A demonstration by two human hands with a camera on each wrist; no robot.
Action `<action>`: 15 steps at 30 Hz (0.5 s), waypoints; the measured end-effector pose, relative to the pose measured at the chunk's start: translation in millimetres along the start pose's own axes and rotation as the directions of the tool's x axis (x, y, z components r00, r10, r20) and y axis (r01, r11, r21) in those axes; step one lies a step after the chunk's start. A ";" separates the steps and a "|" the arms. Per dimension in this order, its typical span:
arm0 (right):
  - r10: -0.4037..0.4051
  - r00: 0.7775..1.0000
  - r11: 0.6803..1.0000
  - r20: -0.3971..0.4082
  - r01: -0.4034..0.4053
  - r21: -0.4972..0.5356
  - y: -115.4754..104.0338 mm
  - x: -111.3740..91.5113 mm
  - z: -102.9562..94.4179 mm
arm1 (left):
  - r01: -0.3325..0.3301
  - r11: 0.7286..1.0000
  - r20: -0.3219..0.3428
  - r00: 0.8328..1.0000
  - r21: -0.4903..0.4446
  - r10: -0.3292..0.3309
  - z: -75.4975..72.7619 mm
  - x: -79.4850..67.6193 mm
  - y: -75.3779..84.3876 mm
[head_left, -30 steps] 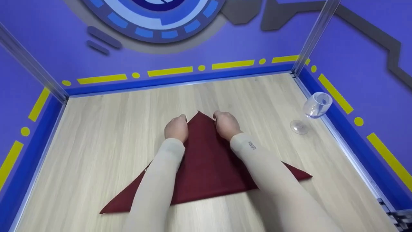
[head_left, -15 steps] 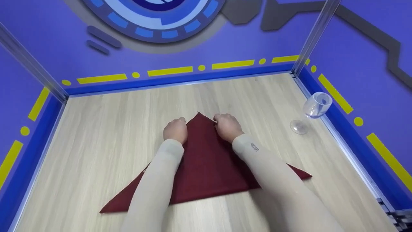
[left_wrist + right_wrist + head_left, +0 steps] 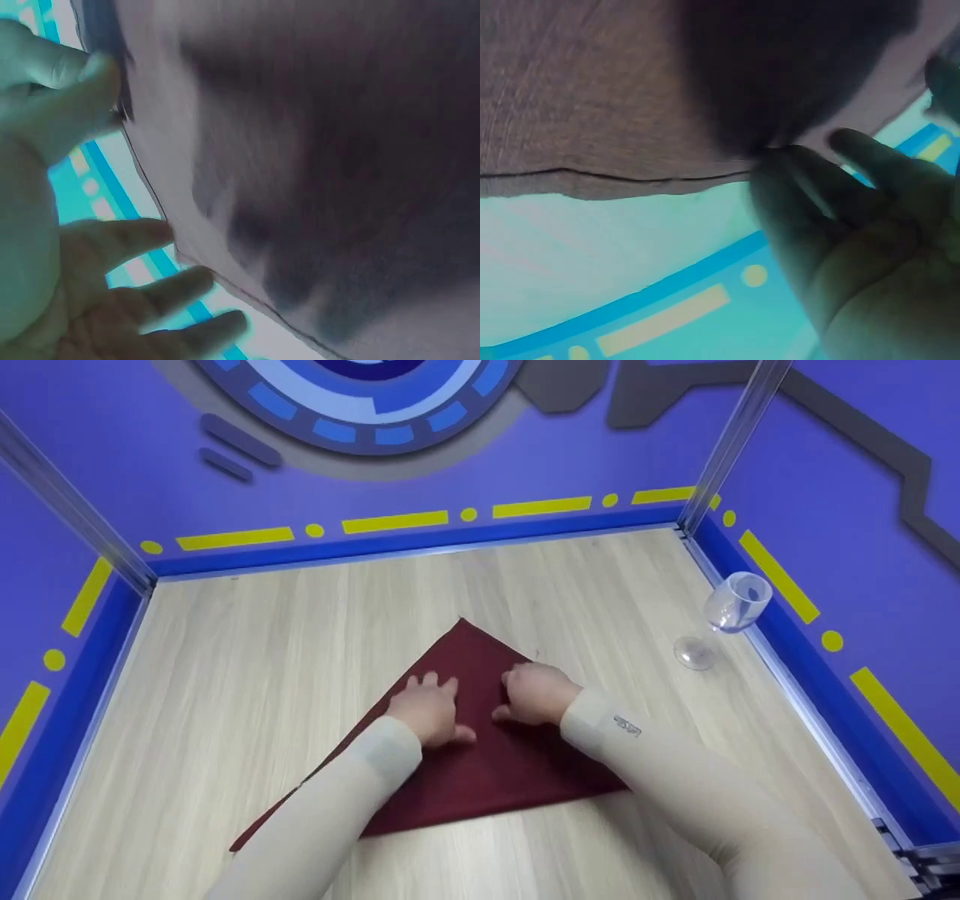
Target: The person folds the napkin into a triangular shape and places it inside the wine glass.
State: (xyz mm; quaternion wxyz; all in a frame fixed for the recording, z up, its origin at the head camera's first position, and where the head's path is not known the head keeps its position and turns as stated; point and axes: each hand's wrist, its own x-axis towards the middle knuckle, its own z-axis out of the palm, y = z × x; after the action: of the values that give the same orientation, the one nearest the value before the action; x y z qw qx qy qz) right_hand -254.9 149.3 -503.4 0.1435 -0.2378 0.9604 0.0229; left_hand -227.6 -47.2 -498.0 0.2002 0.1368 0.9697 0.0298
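A dark red cloth napkin [image 3: 480, 780] lies in a triangle on the wooden table, its tip pointing away from me and its long straight edge nearest. My left hand [image 3: 429, 711] is over its left half, fingers spread and thumb stretched inward. My right hand [image 3: 541, 694] is at the right slanting edge, thumb apart from the fingers. In the right wrist view the fingertips [image 3: 769, 169] meet the cloth close to its hemmed edge. The left wrist view has spread fingers [image 3: 165, 300] beside the cloth's corner. My right forearm covers the napkin's right corner.
A clear wine glass [image 3: 738, 601] stands upright near the table's right side. Blue and purple panels with yellow dashes wall in the wooden table [image 3: 262, 660] at the back [image 3: 390, 521] and both sides.
Both hands have left the far side edges and come nearer me, now over the cloth. The napkin's upper part has spread wider, with its slanting edges lying straighter.
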 end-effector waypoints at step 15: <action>0.079 0.964 0.997 0.254 -0.079 -0.009 -11.8 -18.3 14.3 | 0.123 0.988 0.168 0.980 -0.095 -0.106 24.5 -16.6 -0.7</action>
State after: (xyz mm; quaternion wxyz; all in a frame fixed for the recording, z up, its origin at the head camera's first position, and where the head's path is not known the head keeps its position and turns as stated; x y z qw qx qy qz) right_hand -230.2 148.7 -511.6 0.2645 -0.1944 0.9428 0.0584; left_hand -203.4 -52.4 -514.2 0.2867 0.0720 0.9536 0.0581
